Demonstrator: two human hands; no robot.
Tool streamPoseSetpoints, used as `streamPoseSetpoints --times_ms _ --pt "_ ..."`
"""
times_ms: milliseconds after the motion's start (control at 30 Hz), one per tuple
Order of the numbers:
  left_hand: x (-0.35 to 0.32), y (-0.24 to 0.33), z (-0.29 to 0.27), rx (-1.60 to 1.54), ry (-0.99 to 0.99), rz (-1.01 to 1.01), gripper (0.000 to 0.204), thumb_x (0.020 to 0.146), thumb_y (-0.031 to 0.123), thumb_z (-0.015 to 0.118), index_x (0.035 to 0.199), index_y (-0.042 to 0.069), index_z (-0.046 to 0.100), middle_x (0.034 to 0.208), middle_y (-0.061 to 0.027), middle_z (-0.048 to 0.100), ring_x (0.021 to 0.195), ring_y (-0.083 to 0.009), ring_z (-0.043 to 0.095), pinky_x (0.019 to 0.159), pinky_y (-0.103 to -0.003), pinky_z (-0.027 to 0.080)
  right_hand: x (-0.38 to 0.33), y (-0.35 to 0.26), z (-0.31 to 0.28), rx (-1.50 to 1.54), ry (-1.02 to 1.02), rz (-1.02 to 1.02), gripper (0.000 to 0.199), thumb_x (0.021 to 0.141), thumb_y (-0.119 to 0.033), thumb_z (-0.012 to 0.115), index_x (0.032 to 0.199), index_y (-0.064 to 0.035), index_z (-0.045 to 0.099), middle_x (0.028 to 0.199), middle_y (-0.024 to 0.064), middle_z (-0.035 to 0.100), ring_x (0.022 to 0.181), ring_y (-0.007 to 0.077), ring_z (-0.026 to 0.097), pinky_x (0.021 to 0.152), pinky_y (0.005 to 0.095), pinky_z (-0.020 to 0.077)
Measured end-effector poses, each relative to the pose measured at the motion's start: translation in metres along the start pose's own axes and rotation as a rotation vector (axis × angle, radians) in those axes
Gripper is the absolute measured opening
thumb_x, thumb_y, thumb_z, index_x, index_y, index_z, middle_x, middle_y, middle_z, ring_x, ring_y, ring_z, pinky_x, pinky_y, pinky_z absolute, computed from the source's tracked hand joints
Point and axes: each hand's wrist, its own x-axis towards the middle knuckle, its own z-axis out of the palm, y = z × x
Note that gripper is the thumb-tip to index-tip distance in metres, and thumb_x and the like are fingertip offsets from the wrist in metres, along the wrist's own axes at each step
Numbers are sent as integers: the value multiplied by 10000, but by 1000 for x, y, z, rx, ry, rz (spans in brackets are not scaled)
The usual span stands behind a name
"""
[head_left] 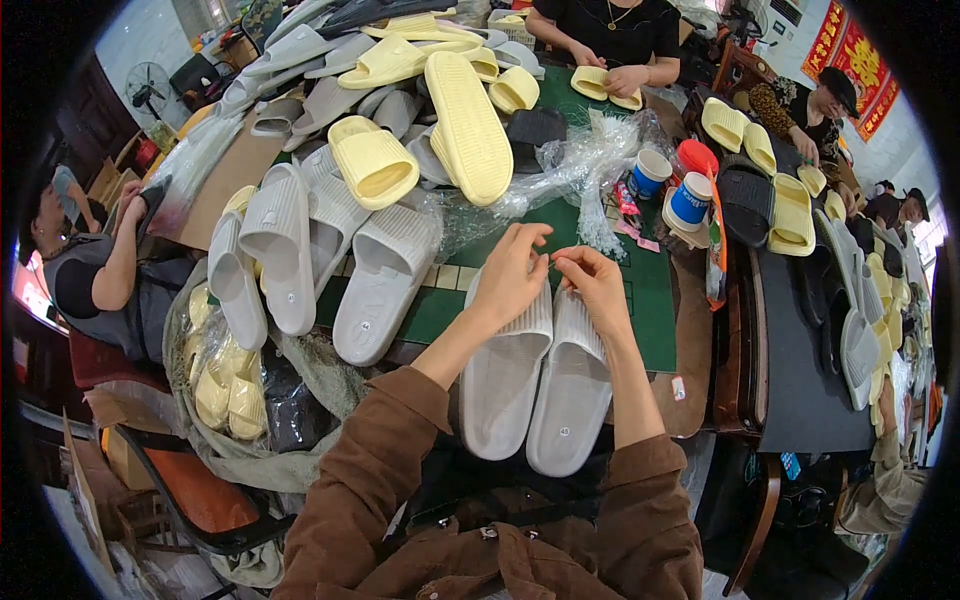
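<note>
A pair of light grey slippers lies side by side in front of me, the left slipper [503, 390] touching the right slipper [570, 412], with their ribbed straps at the far end. My left hand [508, 278] is over the left strap, fingers bent and thumb close to my other fingertips. Above the right strap, my right hand [594, 290] is closed in a pinch. Whatever thin thing is between the fingertips is too small to name. Clear plastic strands [597, 215] lie on the green table mat [648, 310] just beyond my hands.
Yellow slippers [468, 130] and grey slippers [392, 275] are heaped at left and far centre. Paper cups [690, 200] stand at right. Bagged slippers [232, 385] fill a sack at lower left. A co-worker's hands [627, 80] hold yellow slippers across the table; other people sit on both sides.
</note>
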Motion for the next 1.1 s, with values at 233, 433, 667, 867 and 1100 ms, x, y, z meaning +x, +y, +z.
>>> streamPoseSetpoints --times_ms 233,433,667,867,1100 --pt "11 10 3 152 -19 194 84 765 60 643 842 29 628 887 -102 586 838 -280 578 730 -362 463 2 5 4 -112 -12 -91 96 860 -72 590 897 0 643 659 -10 582 585 44 511 517 205 395" --pt "19 27 9 -7 -50 129 68 757 37 635 825 39 624 812 -89 580 812 -273 569 723 -372 455 2 8 -1 -296 -28 -124 111 862 -89 597 914 -3 644 654 -13 574 580 46 495 519 216 391" --pt "12 9 2 248 -43 189 117 796 45 622 913 37 621 806 -97 601 762 -228 583 664 -339 460 2 4 0 -80 -4 -67 125 871 -95 603 943 -8 658 712 -23 596 609 44 504 544 202 394" --pt "8 3 3 26 -6 -2 77 791 41 601 865 19 604 829 -117 620 808 -305 600 718 -388 479 3 4 -1 92 52 -62 116 872 -99 612 939 -24 670 758 -18 615 625 39 509 557 195 392" --pt "3 -6 -3 20 -202 -46 78 795 38 585 834 -28 600 756 -159 649 699 -311 626 642 -395 484 3 3 -3 141 66 -123 124 868 -104 620 935 -14 671 766 -9 614 621 41 497 570 193 383"
